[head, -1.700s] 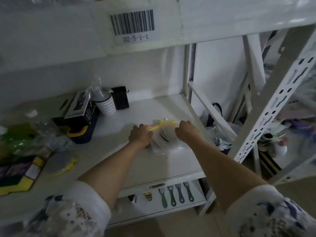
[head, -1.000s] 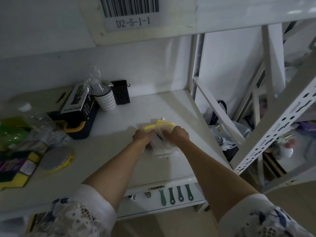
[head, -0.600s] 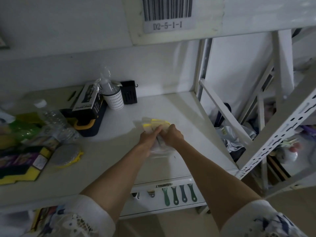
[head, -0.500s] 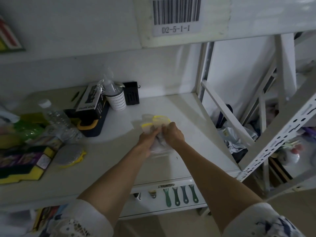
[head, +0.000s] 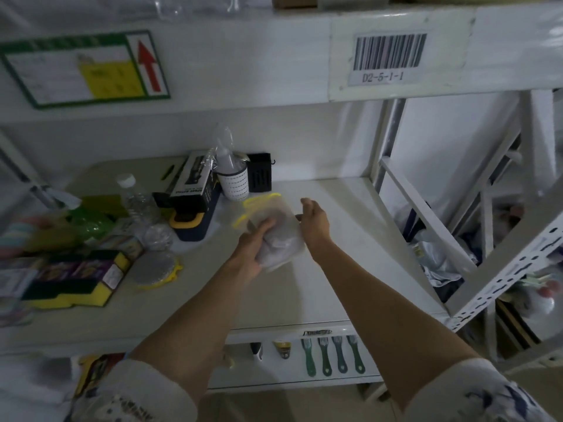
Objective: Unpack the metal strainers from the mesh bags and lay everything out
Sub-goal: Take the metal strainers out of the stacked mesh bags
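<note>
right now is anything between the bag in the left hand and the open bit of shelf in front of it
Nothing visible does. The left hand holds the mesh bag above bare shelf; the right hand is open beside it. The black box and white cup sit off to the left and behind.

**Mesh bag in hand, one strainer already out**

We see a translucent mesh bag [head: 274, 226] with a yellow-trimmed mouth, raised above the shelf and tilted, its mouth pointing up and away. Something pale bulges its lower half; what it is we cannot tell. A round metal strainer [head: 154, 267] lies flat on yellow material at the left.
</note>
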